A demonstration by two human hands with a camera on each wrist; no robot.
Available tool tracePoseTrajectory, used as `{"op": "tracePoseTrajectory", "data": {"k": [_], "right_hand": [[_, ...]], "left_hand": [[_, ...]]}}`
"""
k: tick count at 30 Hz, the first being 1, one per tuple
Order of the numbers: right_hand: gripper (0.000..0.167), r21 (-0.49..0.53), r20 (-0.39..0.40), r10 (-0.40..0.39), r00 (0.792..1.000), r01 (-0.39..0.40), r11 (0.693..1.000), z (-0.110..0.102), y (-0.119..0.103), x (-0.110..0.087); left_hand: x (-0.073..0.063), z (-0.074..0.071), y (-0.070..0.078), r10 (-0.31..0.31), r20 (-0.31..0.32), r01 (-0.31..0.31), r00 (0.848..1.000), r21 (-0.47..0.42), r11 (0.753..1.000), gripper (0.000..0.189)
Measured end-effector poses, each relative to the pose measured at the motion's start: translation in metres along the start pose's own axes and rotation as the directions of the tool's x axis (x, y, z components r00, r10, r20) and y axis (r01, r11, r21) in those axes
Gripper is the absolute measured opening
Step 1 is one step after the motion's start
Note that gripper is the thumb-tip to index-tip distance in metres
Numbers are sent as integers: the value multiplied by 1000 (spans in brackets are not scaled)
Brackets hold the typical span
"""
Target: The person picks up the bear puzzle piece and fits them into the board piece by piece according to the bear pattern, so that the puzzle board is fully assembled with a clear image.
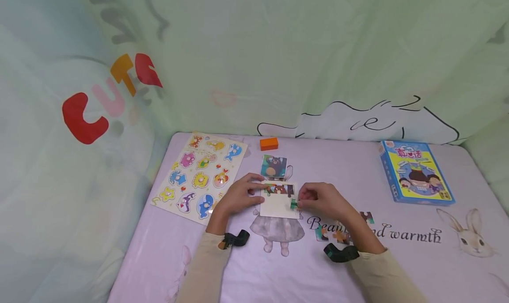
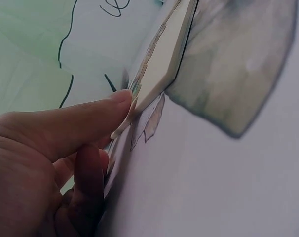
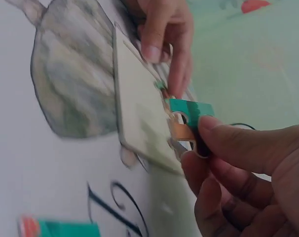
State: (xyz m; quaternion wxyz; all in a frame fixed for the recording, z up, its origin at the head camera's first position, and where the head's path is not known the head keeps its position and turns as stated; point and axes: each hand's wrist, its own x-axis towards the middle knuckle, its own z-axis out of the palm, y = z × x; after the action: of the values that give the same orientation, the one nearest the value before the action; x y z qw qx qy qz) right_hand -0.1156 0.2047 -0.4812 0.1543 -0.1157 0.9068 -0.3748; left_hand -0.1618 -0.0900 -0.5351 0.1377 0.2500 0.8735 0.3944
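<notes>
My right hand pinches a small jigsaw piece, green with orange and dark patches, between thumb and fingertips. It holds the piece over the right side of a cream puzzle board. Along the board's top, a row of joined jigsaw pieces shows a brown bear's head. My left hand rests at the board's left edge, thumb and forefinger stretched out to touch it. In the left wrist view, the thumb lies against the board's edge. Just behind the board is a bear picture card.
Several loose jigsaw pieces lie near my right forearm. To the left is a peg puzzle board with sea animals. An orange block sits at the back, and a blue and yellow box stands at the right. Curtains hang behind the table.
</notes>
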Motion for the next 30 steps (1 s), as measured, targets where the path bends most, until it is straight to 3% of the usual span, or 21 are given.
{"op": "tracePoseTrajectory", "data": {"k": [10, 20, 30], "right_hand": [[9, 94, -25, 2, 1000, 0, 996, 26, -11, 21], [13, 94, -60, -41, 997, 46, 994, 38, -21, 32], [10, 106, -81, 11, 997, -2, 994, 47, -28, 39]], "left_hand": [[1, 1, -2, -23, 2, 23, 1000, -16, 1000, 36], [2, 1, -2, -8, -11, 8, 1000, -18, 1000, 33], [1, 1, -2, -16, -9, 16, 1000, -37, 999, 33]]}}
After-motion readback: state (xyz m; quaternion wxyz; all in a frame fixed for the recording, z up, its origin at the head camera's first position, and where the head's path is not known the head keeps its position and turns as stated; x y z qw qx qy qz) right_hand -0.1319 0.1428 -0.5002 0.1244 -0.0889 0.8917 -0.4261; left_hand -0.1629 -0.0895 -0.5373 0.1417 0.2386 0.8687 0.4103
